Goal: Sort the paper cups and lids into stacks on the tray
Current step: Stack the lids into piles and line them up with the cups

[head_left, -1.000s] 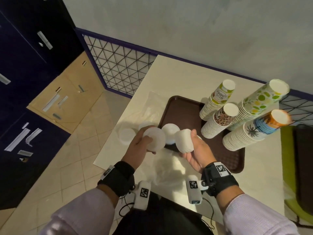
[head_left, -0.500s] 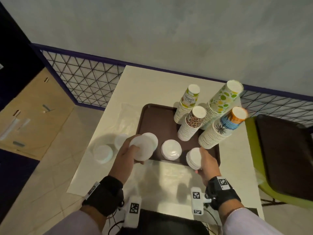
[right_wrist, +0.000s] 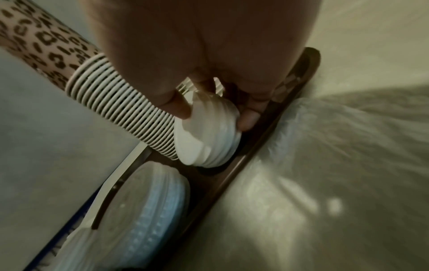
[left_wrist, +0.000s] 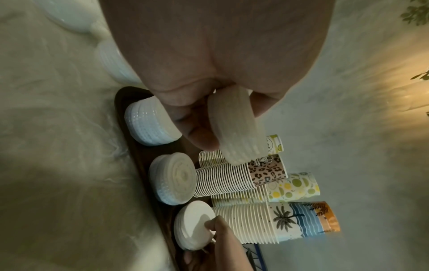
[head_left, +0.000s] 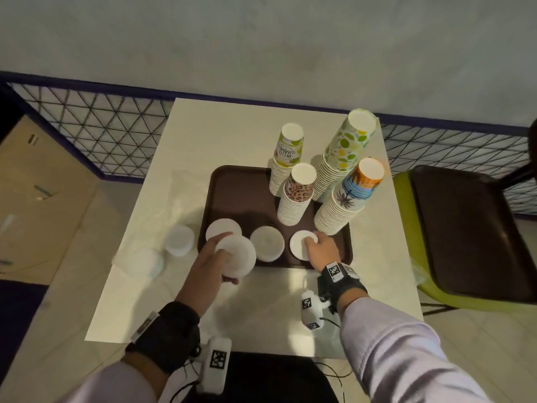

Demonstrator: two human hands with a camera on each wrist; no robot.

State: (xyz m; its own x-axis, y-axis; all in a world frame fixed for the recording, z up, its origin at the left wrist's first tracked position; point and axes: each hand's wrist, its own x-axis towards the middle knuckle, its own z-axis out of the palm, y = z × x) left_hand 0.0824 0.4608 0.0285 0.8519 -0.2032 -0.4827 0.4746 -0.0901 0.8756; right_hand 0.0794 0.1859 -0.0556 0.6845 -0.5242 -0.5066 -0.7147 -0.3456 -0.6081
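Four cup stacks: nested, upside down, at the far right of the tray; the leopard-print stack stands nearest the lids, the palm-tree stack leans toward the right rim.
Lid stacks on tray: three white piles along the near edge, the left stack, the middle stack and the right stack.
Left hand: the left hand grips a held bundle of lids, thumb on one side and fingers curled round the other, above the tray's near-left corner, partly over the left stack.
Right hand: the right hand rests on the right stack, fingertips pinching its rim; in the right wrist view the top lids sit skewed.
Loose lids: two more piles on the table, left of the tray, on clear plastic wrap.
Step in hand: likely seating the right stack and bringing the held bundle to a pile.
Risk, right side: the right stack sits just beside the leopard-print stack; a sideways nudge could tip those tall cups into their neighbours.
Risk, left side: lids are thin and slick; set down off-centre, the bundle could slide off the left stack and over the tray rim.
Risk, sorting: lid sizes look alike here, so mixing them is possible.
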